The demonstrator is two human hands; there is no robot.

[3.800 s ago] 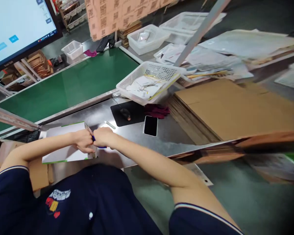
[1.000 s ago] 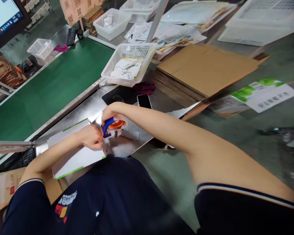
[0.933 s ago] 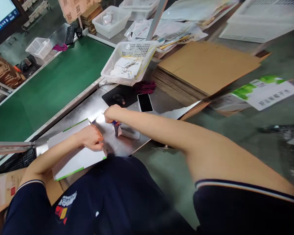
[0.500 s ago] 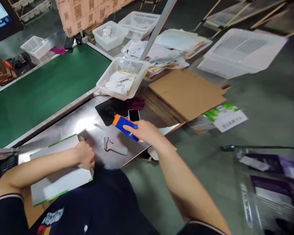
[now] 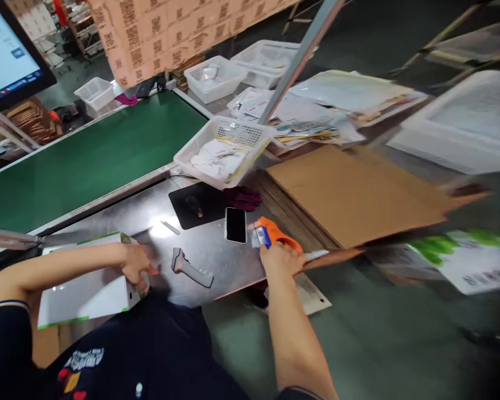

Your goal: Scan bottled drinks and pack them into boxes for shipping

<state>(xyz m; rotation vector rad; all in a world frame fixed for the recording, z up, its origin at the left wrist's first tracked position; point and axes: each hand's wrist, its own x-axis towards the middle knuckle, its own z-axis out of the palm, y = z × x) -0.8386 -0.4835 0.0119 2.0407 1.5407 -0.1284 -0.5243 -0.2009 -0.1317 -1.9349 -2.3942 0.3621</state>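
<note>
Tape dispenser [image 5: 278, 232] moved past phone [image 5: 235, 225], now beside cardboard stack [image 5: 354, 194]

Smooth, shiny metal forms the tabletop [image 5: 233, 264] in the middle of the frame. At lower left, the carton [image 5: 87, 297] is smooth card with a slight sheen; right of centre, the tape dispenser [image 5: 280, 234] is plastic and the stacked sheets [image 5: 354, 194] are matt cardboard.
</note>
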